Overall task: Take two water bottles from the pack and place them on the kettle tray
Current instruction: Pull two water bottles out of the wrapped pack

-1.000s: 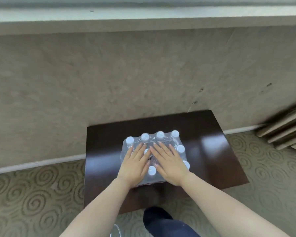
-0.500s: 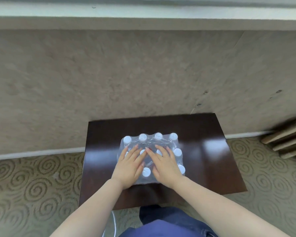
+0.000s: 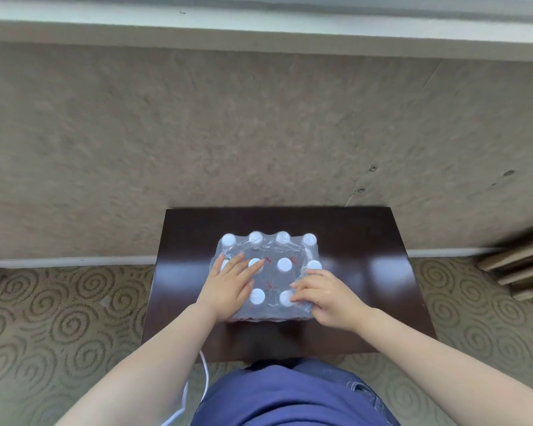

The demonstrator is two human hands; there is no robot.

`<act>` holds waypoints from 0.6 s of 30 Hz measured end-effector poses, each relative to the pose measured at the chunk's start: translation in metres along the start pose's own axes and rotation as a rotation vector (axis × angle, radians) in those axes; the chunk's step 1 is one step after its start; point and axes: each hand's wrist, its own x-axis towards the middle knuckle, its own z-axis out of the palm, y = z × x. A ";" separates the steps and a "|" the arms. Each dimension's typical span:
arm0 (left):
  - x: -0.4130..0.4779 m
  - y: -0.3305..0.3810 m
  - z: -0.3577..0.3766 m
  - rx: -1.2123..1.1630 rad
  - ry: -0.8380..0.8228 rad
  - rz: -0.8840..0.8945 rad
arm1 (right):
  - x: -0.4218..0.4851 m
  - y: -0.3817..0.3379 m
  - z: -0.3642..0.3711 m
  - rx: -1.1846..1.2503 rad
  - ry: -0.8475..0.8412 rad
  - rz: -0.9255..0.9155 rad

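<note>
A shrink-wrapped pack of water bottles (image 3: pixel 266 278) stands upright in the middle of a small dark wooden table (image 3: pixel 366 272), its white caps in rows of four showing through clear, crinkled film. The film looks thin, soft and slippery, stretched tight over the caps, so it will probably need tearing or poking through between caps before any bottle comes free. The full pack is likely heavy; a single bottle should be light enough for one hand, best gripped around the neck just under its cap, or around the body once the wrap is open. The left hand (image 3: pixel 231 285) lies flat on the near left of the pack's top, fingers spread and pressing down on the film, holding nothing. The right hand (image 3: pixel 323 295) rests on the near right corner with fingers curled onto the wrap; whether they pinch the film cannot be told. No kettle tray is in view. Behind the table are a beige wall (image 3: pixel 259 133) and patterned carpet (image 3: pixel 59 318).
</note>
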 end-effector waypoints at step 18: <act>0.002 -0.003 -0.009 0.000 -0.056 0.019 | -0.048 -0.017 -0.012 -0.352 -0.169 0.120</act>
